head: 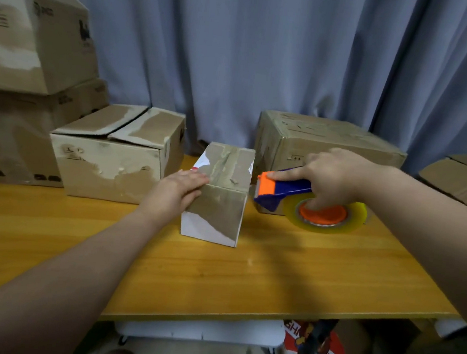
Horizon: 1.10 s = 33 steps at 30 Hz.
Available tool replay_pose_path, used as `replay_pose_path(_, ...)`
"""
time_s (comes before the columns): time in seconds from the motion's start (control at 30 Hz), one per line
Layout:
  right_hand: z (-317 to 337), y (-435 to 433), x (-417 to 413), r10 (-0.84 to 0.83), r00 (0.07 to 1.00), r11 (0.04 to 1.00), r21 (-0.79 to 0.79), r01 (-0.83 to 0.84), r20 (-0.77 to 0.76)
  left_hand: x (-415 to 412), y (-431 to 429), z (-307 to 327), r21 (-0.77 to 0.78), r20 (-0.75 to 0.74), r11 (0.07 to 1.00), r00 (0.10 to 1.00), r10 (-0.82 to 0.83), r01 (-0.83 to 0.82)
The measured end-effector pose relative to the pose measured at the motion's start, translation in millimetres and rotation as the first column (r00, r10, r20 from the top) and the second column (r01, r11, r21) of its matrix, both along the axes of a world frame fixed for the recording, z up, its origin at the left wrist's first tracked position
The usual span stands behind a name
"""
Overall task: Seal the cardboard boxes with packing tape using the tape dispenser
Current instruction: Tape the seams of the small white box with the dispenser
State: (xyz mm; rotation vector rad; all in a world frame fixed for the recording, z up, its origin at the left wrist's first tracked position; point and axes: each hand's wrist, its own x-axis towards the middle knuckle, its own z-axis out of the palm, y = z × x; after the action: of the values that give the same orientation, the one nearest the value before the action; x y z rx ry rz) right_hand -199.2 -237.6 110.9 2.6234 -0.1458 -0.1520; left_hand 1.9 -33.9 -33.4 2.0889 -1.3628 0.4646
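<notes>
Desk [216,276]: left carton [113,158] unsealed. Small box [218,204] mid-desk; we judge no fresh strip laid yet. Tape dispenser [288,190] just right of it, gripped by our right hand [333,175]. Left hand [176,191] fingers flat, steadying the box.

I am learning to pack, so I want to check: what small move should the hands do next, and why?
Probably bring the tape dispenser left onto the top seam of the small box. The right hand grips it beside the box, orange end facing it, and the left hand rests flat on the box, seemingly steadying it.
</notes>
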Motion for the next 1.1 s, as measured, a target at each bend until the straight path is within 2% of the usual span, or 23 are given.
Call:
replay_pose_path(0.17, -21, -13, 3, 0.008, 1.000, 1.000, -0.006, -0.008, 0.002, 1, -1, -1, 0.062, 0.097, 0.996, 0.994, 0.051, -0.057)
replay_pose_path(0.3, -27, -19, 3, 0.012, 1.000, 1.000, 0.008, -0.012, 0.021, -12, -2, 1, 0.124, 0.245, 0.974, 0.957, 0.155, -0.190)
replay_pose_path(0.37, -30, -21, 4, 0.024, 0.999, 1.000, 0.002, -0.024, 0.028, -22, -6, 4, 0.229, 0.321, 0.936, 0.929, 0.186, -0.266)
replay_pose_path(0.47, -32, -23, 3, 0.043, 0.998, 0.999, -0.014, -0.043, 0.041, -36, -18, 9, 0.390, 0.439, 0.833, 0.875, 0.207, -0.393)
replay_pose_path(0.53, -32, -25, 2, 0.050, 0.997, 0.998, -0.025, -0.049, 0.060, -43, -23, 12, 0.399, 0.447, 0.811, 0.863, 0.236, -0.428)
replay_pose_path(0.63, -34, -25, 1, 0.056, 0.995, 0.998, -0.029, -0.053, 0.077, -54, -31, 18, 0.356, 0.410, 0.857, 0.886, 0.217, -0.374)
replay_pose_path(0.77, -39, -28, 1, 0.070, 0.994, 0.997, -0.028, -0.068, 0.083, -62, -43, 22, 0.391, 0.223, 0.887, 0.960, 0.167, -0.245)
replay_pose_path(0.97, -43, -27, -1, 0.006, 1.000, 0.997, 0.073, -0.007, 0.009, -68, -55, 16, 0.454, 0.414, 0.826, 0.900, 0.136, -0.333)
replay_pose_path(1.1, -50, -29, -2, -0.024, 1.000, 0.992, 0.121, 0.023, 0.003, -65, -63, 12, 0.397, 0.446, 0.864, 0.888, 0.113, -0.309)
